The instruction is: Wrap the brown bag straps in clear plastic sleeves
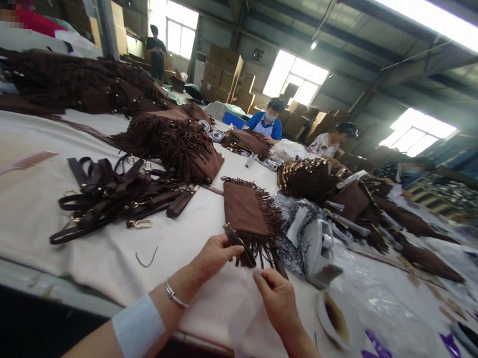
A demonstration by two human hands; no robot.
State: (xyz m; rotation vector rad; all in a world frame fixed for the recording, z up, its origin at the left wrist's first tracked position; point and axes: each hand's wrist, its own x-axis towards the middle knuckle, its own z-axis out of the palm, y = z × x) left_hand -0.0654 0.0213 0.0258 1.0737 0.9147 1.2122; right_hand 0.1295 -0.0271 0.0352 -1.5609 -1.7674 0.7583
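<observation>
Near the front of the table, my left hand pinches a dark brown leather strap, its loop pointing away from me. To its right, my right hand is closed on a thin translucent white strip that hangs down past the table edge. The fingertips of both hands are close together but apart. Just beyond them lies a flat brown fringed pouch. A heap of similar straps with gold-coloured clasps is spread to the left.
Fringed brown bags are piled at the centre, far left and right. A tape dispenser and a tape roll stand right of my hands, beside clear plastic. A pink comb lies left. Several people work beyond.
</observation>
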